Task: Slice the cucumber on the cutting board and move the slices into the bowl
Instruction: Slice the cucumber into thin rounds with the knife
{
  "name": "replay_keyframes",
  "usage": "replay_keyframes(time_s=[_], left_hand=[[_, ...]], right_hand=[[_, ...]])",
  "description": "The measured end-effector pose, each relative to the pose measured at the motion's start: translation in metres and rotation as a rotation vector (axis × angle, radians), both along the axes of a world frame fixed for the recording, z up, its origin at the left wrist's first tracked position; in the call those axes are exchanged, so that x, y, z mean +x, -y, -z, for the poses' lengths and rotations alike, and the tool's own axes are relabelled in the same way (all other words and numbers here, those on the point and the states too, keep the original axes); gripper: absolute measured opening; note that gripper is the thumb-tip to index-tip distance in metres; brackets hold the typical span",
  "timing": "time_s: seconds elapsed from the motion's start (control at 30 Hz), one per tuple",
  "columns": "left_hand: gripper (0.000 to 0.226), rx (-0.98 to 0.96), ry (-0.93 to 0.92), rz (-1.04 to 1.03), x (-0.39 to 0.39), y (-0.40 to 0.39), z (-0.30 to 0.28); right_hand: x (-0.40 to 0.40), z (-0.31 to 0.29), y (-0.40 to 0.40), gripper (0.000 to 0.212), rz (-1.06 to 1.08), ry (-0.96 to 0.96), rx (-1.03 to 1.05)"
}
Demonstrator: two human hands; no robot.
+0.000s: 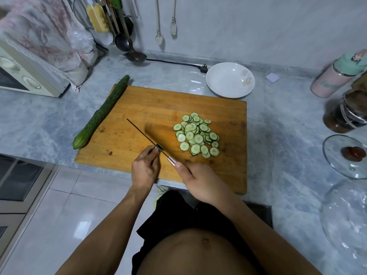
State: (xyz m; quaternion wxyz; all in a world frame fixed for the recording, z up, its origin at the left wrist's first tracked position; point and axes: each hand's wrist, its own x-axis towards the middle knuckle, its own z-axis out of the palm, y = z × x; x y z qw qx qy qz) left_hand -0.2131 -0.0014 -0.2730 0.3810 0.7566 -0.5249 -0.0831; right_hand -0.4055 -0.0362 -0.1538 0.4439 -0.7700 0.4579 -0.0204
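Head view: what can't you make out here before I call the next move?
- Knife: seen edge-on, so the blade's width and edge are hidden.
- Cucumber stub: tiny, partly covered by the left hand; remaining length unclear.
- Right hand: its grip on the handle is hidden beneath the hand.
- Slices: overlapping pile, count untellable.
- Glass lid: cut off by the right edge.
- Bowl: nothing seen inside.

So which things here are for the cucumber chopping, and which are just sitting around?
For the job:
- cutting board
- slices
- cucumber end piece, pinched by the left hand
- knife, held by the right hand
- whole cucumber
- bowl

Just sitting around:
- glass lid
- pink flask
- ladle
- toaster oven
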Motion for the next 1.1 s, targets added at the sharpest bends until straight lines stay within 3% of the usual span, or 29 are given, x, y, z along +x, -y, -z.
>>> replay_keyframes(time_s=[0.43,1.1], left_hand=[[0.017,-0.032,0.026,-0.037,-0.007,0.002,0.001],[0.024,0.006,0.086,-0.028,-0.005,0.003,0.007]], right_hand=[[-0.003,0.001,0.007,0.058,-0.025,0.001,-0.005],[0.012,0.013,0.017,0.06,-0.088,-0.045,-0.002]])
